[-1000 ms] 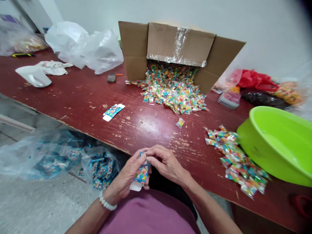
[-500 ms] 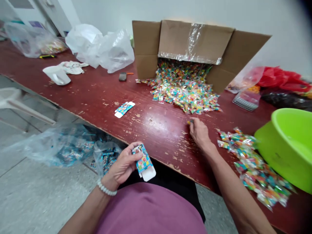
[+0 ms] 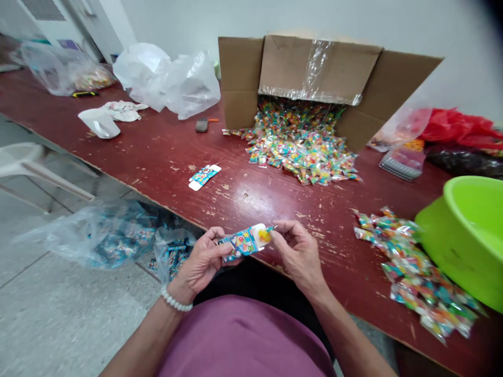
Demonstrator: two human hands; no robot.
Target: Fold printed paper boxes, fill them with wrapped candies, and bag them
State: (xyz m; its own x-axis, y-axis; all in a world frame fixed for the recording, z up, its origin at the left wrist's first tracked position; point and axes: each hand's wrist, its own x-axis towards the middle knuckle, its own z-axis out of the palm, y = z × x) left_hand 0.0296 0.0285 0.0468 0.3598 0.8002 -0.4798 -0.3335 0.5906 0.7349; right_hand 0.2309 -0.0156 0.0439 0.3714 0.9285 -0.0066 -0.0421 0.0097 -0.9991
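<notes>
My left hand [image 3: 208, 256] is closed round a small blue printed candy box [image 3: 244, 242], tilted with its white-flapped end pointing right. In a pinch, my right hand [image 3: 301, 254] grips a small candy packet [image 3: 264, 235] with yellow contents at the mouth of that box. Part of the packet lies against the white flap. Another flattened blue box [image 3: 204, 177] rests on the red table farther back. A big heap of wrapped candy packets [image 3: 302, 157] spills out of the cardboard carton [image 3: 320, 68] beyond my hands.
A green basin [image 3: 463, 235] stands at the right beside a row of larger candy packets [image 3: 416, 272]. On the left are a white mug [image 3: 99, 123] and plastic bags [image 3: 168, 78]. Bags of blue boxes [image 3: 118, 235] sit below the table's front edge, near a white chair [image 3: 43, 167].
My right hand has moved left from the tabletop, bringing the packet to the box. My left hand has turned the box so its open end faces right.
</notes>
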